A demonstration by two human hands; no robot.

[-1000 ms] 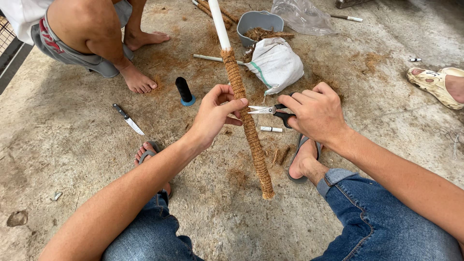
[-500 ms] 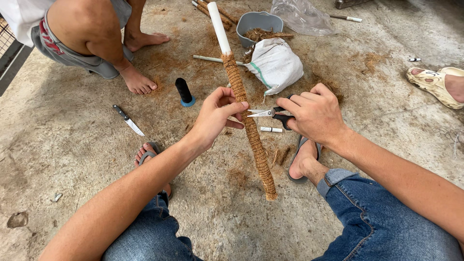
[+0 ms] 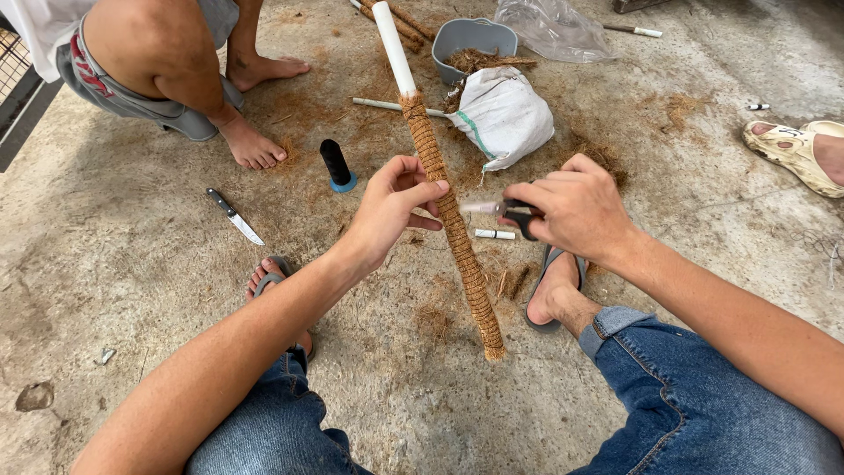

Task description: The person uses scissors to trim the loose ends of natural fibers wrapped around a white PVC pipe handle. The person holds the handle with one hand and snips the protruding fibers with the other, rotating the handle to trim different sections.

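Note:
A long white pipe wrapped in brown coir fibre [image 3: 457,233] stands tilted between my knees, its lower end on the concrete floor and its bare white top [image 3: 392,44] pointing away from me. My left hand [image 3: 393,207] grips the wrapped pole at mid-height with fingers and thumb. My right hand [image 3: 576,207] is just right of the pole and holds a pair of scissors [image 3: 505,209] with black handles, blades pointing left toward the pole. The blades are blurred.
A knife [image 3: 234,215] lies on the floor at left. A black cylinder on a blue base [image 3: 335,164] stands behind it. A white sack [image 3: 503,114], a grey tub of fibre [image 3: 470,40] and a clear bag [image 3: 549,26] sit beyond. Another person squats at top left [image 3: 158,62]; a sandalled foot [image 3: 796,149] at right.
The pole's lower end has shifted slightly toward me and right. My right hand with the scissors stays beside the pole; my left hand keeps its grip.

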